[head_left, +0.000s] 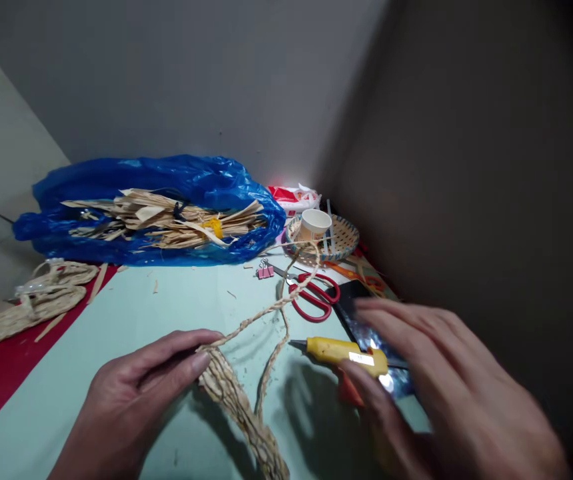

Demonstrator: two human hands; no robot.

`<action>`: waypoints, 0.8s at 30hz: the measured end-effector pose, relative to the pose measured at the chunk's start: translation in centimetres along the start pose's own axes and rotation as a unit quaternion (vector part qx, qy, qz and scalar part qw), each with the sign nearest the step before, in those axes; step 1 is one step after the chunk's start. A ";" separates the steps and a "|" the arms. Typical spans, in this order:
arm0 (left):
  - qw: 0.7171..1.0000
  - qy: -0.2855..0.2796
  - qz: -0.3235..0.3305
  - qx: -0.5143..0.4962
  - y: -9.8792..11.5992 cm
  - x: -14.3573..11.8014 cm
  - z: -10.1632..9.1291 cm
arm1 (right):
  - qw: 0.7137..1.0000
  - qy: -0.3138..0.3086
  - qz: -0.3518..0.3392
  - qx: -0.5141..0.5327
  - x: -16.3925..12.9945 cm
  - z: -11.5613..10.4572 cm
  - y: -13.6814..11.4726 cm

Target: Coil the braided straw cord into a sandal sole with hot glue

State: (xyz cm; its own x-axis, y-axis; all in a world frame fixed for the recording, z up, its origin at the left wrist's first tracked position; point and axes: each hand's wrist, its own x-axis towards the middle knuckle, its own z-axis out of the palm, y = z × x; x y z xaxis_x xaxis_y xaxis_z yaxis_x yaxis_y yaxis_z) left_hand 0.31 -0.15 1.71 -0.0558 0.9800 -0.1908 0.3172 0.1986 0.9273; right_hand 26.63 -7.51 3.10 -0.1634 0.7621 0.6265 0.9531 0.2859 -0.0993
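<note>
My left hand (136, 393) lies flat on the pale green table, its fingertips pressing the upper end of a woven straw braid (239, 407) that runs toward the near edge. A thin twisted straw cord (261, 317) leads from the braid up toward the basket. My right hand (446, 387), blurred and with fingers spread, hovers just over a yellow glue gun (341, 351) lying on the table; it holds nothing.
Red-handled scissors (314, 297) and a pink binder clip (265, 271) lie beyond the cord. A small woven basket (344, 241) holds a paper cup (315, 223). A blue plastic bag (166, 180) of dry straw strips sits at the back. Straw coils (31, 303) lie left. A dark phone (354, 300) lies right.
</note>
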 end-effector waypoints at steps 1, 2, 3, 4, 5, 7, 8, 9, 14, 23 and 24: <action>1.000 -0.010 0.005 0.006 -0.2 0.1 0.0 | 0.998 0.021 -0.057 0.022 1.2 0.2 -0.8; 1.000 -0.017 0.012 0.009 -0.4 0.2 0.1 | 0.994 0.023 -0.095 0.040 2.4 0.5 -1.5; 0.999 -0.022 0.022 0.009 -0.5 0.2 0.2 | 0.993 0.003 -0.111 0.049 3.4 0.9 -2.1; 0.999 -0.025 0.031 0.007 -0.6 0.3 0.2 | 0.988 -0.034 -0.135 0.061 4.2 1.3 -2.5; 0.999 -0.022 0.037 0.004 -0.7 0.3 0.3 | 0.985 -0.060 -0.147 0.073 4.7 1.6 -2.8; 0.999 -0.011 0.032 -0.004 -0.8 0.4 0.6 | 0.978 -0.093 -0.161 0.096 5.1 2.0 -3.0; 1.000 -0.005 0.026 -0.010 -0.8 0.3 0.6 | 0.976 -0.098 -0.162 0.108 5.0 2.0 -2.9; 1.000 0.000 0.019 -0.015 -0.8 0.3 0.7 | 0.975 -0.103 -0.158 0.117 4.8 2.0 -2.9; 0.998 0.027 0.037 0.035 -0.9 0.1 1.0 | 0.977 -0.131 -0.093 0.137 3.3 1.8 -2.8; 0.994 0.071 -0.009 0.085 -0.8 0.0 1.3 | 0.956 -0.209 0.019 0.204 2.0 2.7 -4.3; 0.994 0.076 -0.015 0.083 -0.9 0.0 1.3 | 0.956 -0.212 0.024 0.202 1.9 2.8 -4.4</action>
State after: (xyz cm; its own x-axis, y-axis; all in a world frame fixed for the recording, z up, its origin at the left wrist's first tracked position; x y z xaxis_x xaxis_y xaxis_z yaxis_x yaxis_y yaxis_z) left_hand 1.23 -0.34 0.51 -0.2066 0.9660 -0.1556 0.4637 0.2367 0.8538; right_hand 21.46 -5.71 2.53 -0.2928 0.9221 0.2530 0.7993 0.3813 -0.4646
